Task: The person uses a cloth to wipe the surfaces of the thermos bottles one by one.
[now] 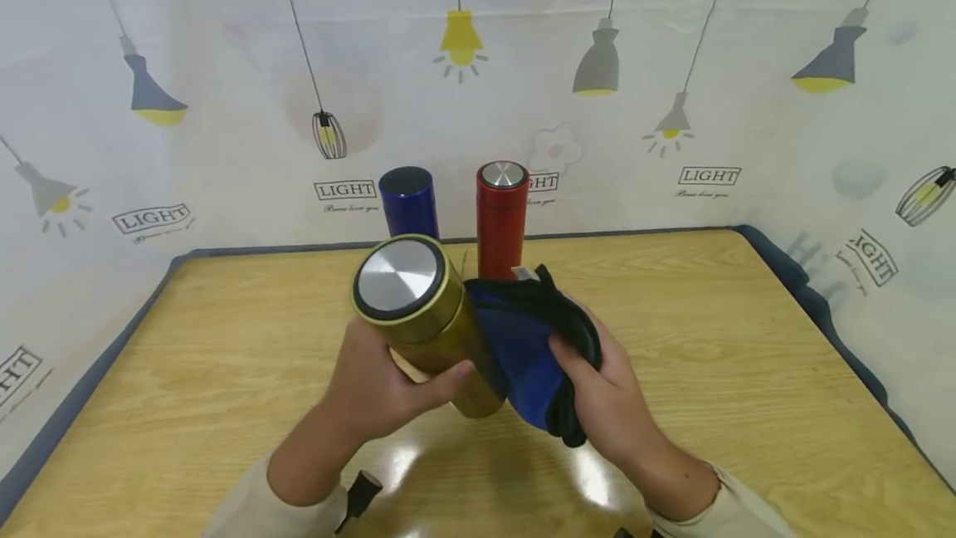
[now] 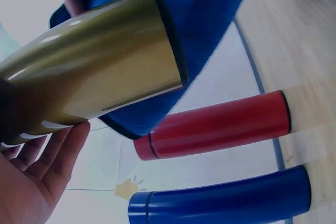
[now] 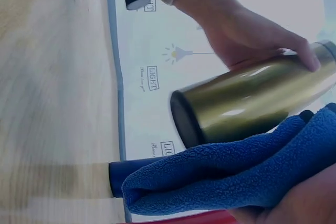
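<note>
Holding a tilted gold flask above the worktop in the curled left grip. Pinching a blue cloth in the right grip, just right of the gold flask, with an upright blue flask and, to its right, a red flask farther off.

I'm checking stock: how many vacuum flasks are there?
3: gold flask in the left hand, blue flask standing behind it, red flask standing right of the blue one.
</note>
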A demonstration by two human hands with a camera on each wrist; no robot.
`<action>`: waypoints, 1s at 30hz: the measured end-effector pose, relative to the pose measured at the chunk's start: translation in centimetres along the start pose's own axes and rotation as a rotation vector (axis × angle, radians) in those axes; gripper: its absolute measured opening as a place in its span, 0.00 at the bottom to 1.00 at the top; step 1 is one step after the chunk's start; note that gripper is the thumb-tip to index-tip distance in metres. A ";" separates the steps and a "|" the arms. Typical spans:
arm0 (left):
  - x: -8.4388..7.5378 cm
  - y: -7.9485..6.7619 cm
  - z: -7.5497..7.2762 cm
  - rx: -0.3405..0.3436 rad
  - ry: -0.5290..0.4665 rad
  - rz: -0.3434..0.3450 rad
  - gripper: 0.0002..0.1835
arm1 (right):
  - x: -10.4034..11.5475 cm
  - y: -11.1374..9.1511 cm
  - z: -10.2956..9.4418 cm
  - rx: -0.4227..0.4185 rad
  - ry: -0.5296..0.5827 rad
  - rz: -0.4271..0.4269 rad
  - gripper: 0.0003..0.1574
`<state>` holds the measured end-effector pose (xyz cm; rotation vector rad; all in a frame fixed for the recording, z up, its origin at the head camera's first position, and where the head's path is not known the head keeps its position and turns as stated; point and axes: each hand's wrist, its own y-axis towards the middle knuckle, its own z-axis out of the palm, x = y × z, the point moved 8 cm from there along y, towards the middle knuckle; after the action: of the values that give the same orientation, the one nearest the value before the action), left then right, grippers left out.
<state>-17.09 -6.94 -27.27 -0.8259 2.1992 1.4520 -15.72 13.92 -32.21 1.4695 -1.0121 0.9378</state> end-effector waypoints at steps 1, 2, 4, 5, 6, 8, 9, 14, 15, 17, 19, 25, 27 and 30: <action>-0.1 0.0 -0.2 -0.013 0.002 0.003 0.39 | -0.2 0.1 0.1 0.005 -0.002 0.014 0.26; -0.3 0.0 -0.4 -0.025 0.002 0.007 0.40 | -0.4 0.1 0.2 0.005 -0.003 0.032 0.26; -0.5 0.0 -0.8 -0.053 -0.008 0.012 0.42 | -1.0 0.1 0.3 0.000 0.016 0.093 0.25; -0.6 0.0 -0.9 -0.066 -0.021 0.017 0.42 | -1.3 0.0 0.4 0.000 0.044 0.133 0.25; -0.7 0.0 -1.0 -0.079 -0.036 0.025 0.43 | -1.8 0.0 0.5 -0.002 0.079 0.176 0.25; -0.9 0.0 -1.3 -0.104 -0.064 0.040 0.43 | -2.7 -0.2 1.0 0.000 0.166 0.271 0.26; -0.9 0.0 -1.4 -0.117 -0.074 0.044 0.43 | -3.2 -0.3 1.2 -0.001 0.213 0.319 0.26; -0.9 -0.3 -1.9 -0.150 -0.092 0.058 0.41 | -5.0 -1.0 2.4 -0.016 0.358 0.496 0.27; -0.9 -0.4 -2.0 -0.157 -0.094 0.061 0.41 | -5.2 -1.1 2.5 -0.017 0.373 0.519 0.27; -0.9 -0.4 -1.9 -0.162 -0.120 0.073 0.40 | -5.4 -1.4 2.9 -0.009 0.405 0.554 0.27; -0.9 -0.4 -1.8 -0.163 -0.137 0.076 0.40 | -5.5 -1.6 3.2 0.005 0.436 0.579 0.27; -0.8 -0.3 -1.4 -0.139 -0.134 0.042 0.40 | -5.5 -2.0 3.8 0.101 0.513 0.620 0.32; -0.8 -0.3 -1.3 -0.136 -0.110 0.041 0.41 | -5.4 -2.0 4.1 0.150 0.542 0.617 0.33; -0.6 -0.2 -1.2 -0.134 -0.076 0.033 0.42 | -5.3 -1.9 4.3 0.198 0.578 0.619 0.34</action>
<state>-16.47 -7.99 -26.57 -0.7667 2.0882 1.6336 -15.50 10.33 -38.29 0.9319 -0.9566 1.8251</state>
